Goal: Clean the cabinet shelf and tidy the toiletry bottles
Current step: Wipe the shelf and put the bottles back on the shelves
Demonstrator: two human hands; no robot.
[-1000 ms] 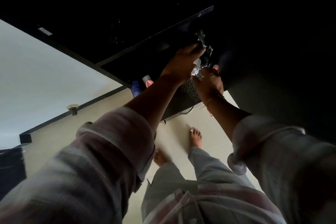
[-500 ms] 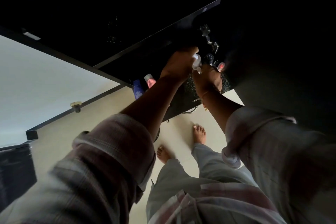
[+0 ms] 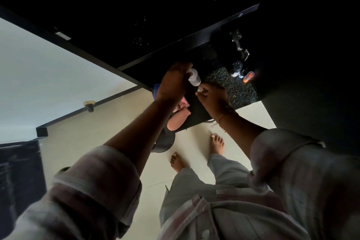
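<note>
My left hand point(image 3: 173, 82) grips a small white bottle point(image 3: 194, 77) at the front of the dark cabinet shelf point(image 3: 239, 91). My right hand point(image 3: 212, 97) is just below the bottle, its fingers pinching something small and white point(image 3: 199, 89) at the bottle's lower end. Three small bottles stand at the back right of the speckled shelf: a clear one with a dark cap point(image 3: 236, 68), a small one point(image 3: 243, 73) and an orange one point(image 3: 249, 77). A blue bottle point(image 3: 155, 91) and a pink item point(image 3: 183, 103) show behind my left wrist.
A metal hinge point(image 3: 240, 46) hangs above the bottles inside the dark cabinet. The open black door edge point(image 3: 187, 37) runs diagonally above my hands. A peach rounded object point(image 3: 177, 121) sits below the shelf. Pale floor and my bare feet point(image 3: 217, 142) are beneath.
Both hands moved left along the shelf with the white bottle, uncovering the three small bottles and the speckled shelf liner at the back right.
</note>
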